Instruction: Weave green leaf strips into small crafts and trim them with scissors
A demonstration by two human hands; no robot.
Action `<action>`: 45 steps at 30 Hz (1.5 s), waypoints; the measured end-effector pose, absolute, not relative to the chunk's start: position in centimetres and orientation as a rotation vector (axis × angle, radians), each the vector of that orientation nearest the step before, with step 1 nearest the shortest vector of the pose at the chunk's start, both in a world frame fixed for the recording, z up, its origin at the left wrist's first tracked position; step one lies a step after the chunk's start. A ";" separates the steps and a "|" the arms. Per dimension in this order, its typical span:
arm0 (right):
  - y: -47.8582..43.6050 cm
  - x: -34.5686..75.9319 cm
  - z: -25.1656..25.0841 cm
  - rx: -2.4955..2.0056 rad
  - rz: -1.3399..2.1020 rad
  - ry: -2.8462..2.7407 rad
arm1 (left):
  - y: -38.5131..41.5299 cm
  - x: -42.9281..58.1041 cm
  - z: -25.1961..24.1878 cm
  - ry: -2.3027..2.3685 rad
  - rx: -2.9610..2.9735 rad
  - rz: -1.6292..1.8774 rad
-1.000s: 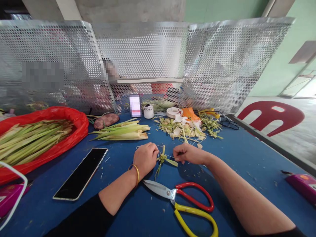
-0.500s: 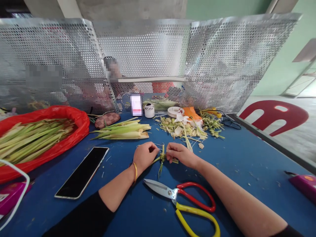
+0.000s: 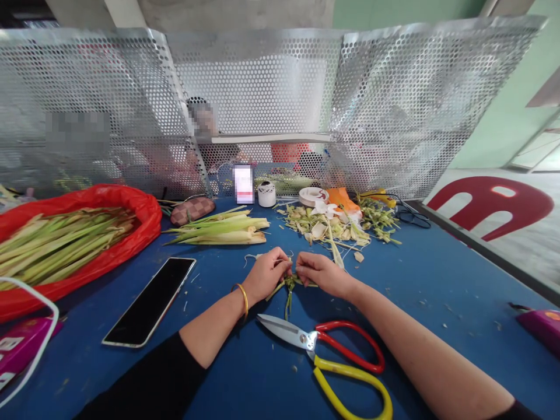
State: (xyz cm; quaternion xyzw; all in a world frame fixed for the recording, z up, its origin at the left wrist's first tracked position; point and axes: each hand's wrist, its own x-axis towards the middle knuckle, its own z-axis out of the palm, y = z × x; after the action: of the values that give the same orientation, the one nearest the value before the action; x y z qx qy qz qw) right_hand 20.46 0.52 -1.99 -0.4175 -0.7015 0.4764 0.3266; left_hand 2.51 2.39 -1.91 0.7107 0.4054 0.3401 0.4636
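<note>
Flanking the sprig (image 3: 289, 283) about equally closely with left hand (image 3: 265, 273) and right hand (image 3: 321, 273), pinching each one's fingers together, on what being unclear; pointing its tail (image 3: 287, 306) toward the scissors (image 3: 303, 339).

Metal partitions (image 3: 262, 87) and shears (image 3: 301, 338) suggest a workshop.

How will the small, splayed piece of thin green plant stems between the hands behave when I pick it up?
The stem piece will probably feel light, being small and slender. Its narrow ends look likely to bend if knocked. It seems unlikely to roll, since its stems splay in several directions over the blue tabletop.
</note>
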 end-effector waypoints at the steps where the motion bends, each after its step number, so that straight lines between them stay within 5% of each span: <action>1: 0.5 20.5 -1.9 -1.113 1.202 -1.863 | 2.4 2.5 -1.9 1.021 1.781 0.828; 11: 0.3 20.6 -1.4 -1.140 1.041 -1.979 | 2.4 2.5 -1.4 1.087 1.912 0.776; 25: 0.4 20.1 -1.1 -0.975 1.301 -1.621 | 2.3 2.6 -0.9 1.149 1.398 0.809; 39: -0.3 18.7 -0.7 -1.056 1.365 -1.394 | 1.7 2.5 -0.8 0.859 1.629 0.666; 45: 0.3 20.3 -0.4 -1.060 1.272 -1.438 | 1.7 2.7 -0.7 1.070 1.553 0.685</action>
State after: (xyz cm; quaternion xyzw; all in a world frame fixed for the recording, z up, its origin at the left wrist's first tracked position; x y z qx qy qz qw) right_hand 20.32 0.34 -0.41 -0.4301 -0.5833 0.5159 0.4568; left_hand 2.70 1.68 -0.70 0.6526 0.4498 0.2879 0.5376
